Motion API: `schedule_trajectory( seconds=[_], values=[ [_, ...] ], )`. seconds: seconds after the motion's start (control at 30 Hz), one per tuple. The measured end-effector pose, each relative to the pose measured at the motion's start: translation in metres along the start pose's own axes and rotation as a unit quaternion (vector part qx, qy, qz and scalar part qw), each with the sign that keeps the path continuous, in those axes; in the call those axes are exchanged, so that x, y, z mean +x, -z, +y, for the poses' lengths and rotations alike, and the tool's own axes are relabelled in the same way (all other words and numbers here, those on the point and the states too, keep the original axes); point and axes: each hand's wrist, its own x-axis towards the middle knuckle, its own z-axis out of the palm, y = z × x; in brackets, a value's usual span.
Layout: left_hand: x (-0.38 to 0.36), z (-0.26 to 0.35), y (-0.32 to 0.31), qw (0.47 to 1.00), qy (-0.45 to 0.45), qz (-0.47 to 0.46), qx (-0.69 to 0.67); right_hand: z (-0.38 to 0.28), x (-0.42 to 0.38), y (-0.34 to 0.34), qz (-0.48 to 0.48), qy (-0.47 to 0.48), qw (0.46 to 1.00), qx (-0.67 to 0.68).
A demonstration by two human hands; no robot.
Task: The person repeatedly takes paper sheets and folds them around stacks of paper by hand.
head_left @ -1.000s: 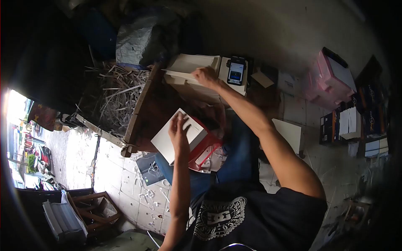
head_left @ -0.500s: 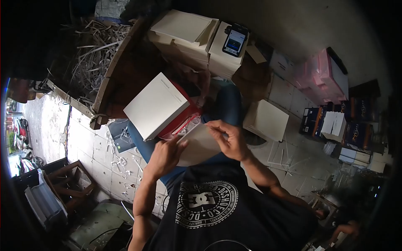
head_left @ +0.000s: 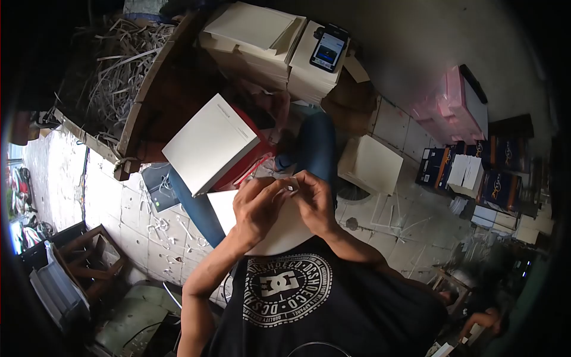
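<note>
My left hand (head_left: 257,207) and my right hand (head_left: 314,201) meet above my lap, fingers bent and closed. Between their fingertips shows a small white edge of paper (head_left: 291,188); most of it is hidden by the fingers. Under both hands, pale paper sheets (head_left: 285,232) lie across my lap. Just beyond my left hand is a stack of white printed sheets (head_left: 208,143), resting on something red (head_left: 250,163).
Tall stacks of cream paper (head_left: 250,30) stand at the back, one with a phone (head_left: 329,50) on top. A wooden bin of paper shreds (head_left: 128,77) is at left. More sheets (head_left: 375,163) and dark boxes (head_left: 499,187) lie right. A co-worker's arm (head_left: 482,321) shows lower right.
My hands were apart, with a pale sheet stretching between them. Now my left hand has moved right and up, and the fingertips of both hands meet. The view has shifted slightly.
</note>
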Motion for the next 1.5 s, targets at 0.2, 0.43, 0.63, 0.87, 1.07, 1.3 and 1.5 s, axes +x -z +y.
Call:
schedule_trajectory(
  seconds=[0.2,0.43,0.63,0.87,1.07,1.3,1.5],
  values=[
    [0.082,-0.149,0.164,0.938,-0.063,0.122,0.320,-0.042,-0.020,0.122,0.113,-0.025,0.987,-0.111],
    [0.137,-0.244,0.334,0.717,0.028,0.279,0.638,-0.046,-0.009,0.133,0.252,0.102,0.961,0.049],
    [0.014,-0.183,0.213,0.938,0.192,0.158,0.243,0.047,0.041,0.070,-0.083,-0.158,0.976,0.121],
    [-0.115,-0.142,0.122,0.912,0.325,0.250,0.003,0.036,0.134,0.014,0.036,-0.031,0.969,0.244],
    [-0.117,-0.123,0.080,0.912,0.335,0.195,0.134,0.078,0.159,-0.009,-0.101,-0.032,0.994,0.029],
    [-0.108,-0.118,0.085,0.897,0.356,0.209,0.155,0.119,0.171,-0.022,-0.172,0.006,0.982,-0.072],
    [-0.109,-0.115,0.086,0.894,0.371,0.193,0.162,0.112,0.164,-0.030,-0.183,-0.005,0.979,-0.090]
  ],
)
